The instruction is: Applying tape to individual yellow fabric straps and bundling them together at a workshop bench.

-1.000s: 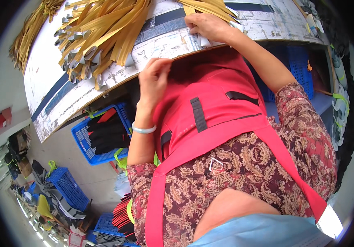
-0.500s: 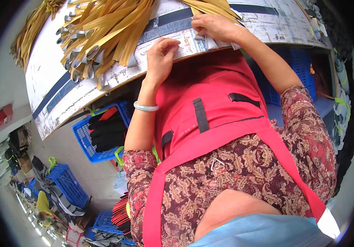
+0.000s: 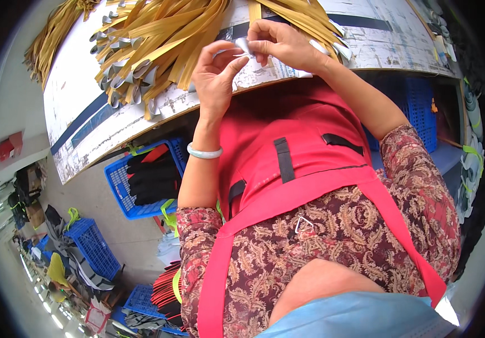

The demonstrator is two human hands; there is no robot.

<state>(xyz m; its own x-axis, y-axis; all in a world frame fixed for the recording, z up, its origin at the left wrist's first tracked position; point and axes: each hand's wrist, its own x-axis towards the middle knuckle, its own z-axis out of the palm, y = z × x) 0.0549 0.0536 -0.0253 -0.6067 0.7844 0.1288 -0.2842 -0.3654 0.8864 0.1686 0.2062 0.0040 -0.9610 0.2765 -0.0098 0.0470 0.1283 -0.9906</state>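
A yellow strap [image 3: 255,11] with a grey end tab [image 3: 243,46] lies over the table's near edge, its far part passing behind my right hand. The fingers of my right hand [image 3: 287,48] pinch the strap at the tab. From the other side, my left hand [image 3: 215,76] has its curled fingers and thumb at the same tab; its fingertips partly hide it. Left of my hands, a big pile of yellow straps [image 3: 180,34] with curled grey ends covers part of the table. A smaller bundle of yellow straps [image 3: 304,22] lies beyond my right hand.
The white, worn table [image 3: 79,107] has dark blue bands across it. Another strap bundle [image 3: 53,34] hangs at the far left. Below the table edge stand a blue basket [image 3: 119,191] with black and red pieces, and another blue basket [image 3: 420,112] on the right.
My right hand has moved left, lifting a strap's grey end toward my left hand. The left hand's fingers have come apart and meet it there. The view has shifted slightly.
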